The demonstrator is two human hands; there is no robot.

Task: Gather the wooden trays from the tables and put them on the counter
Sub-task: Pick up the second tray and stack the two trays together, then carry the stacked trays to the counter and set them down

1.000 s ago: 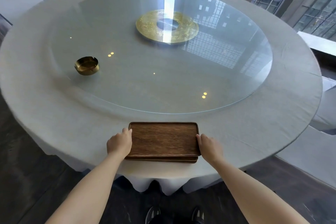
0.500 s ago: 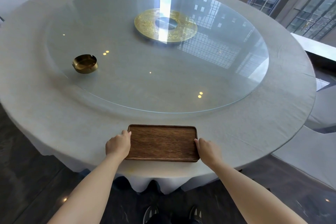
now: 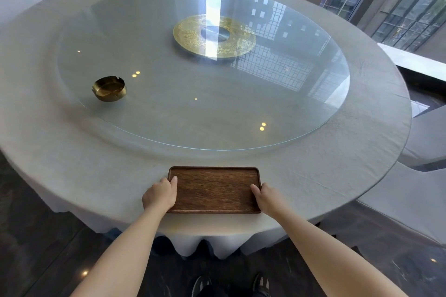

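A dark wooden tray (image 3: 214,189), rectangular with a low rim, lies flat on the grey tablecloth at the near edge of the round table (image 3: 72,152). It holds nothing. My left hand (image 3: 159,196) grips its left short end, thumb over the rim. My right hand (image 3: 265,198) holds the right short end the same way. The fingers under both ends are hidden.
A large glass turntable (image 3: 193,116) covers the table's middle, with a gold disc (image 3: 190,34) at its centre and a brass ashtray (image 3: 109,88) on its left side. Covered chairs (image 3: 424,137) stand to the right and far left. Windows run behind, and dark floor lies below.
A second ago the tray's near edge looked thicker or slightly raised; now it sits flat on the cloth. Both hands have stayed on its ends.
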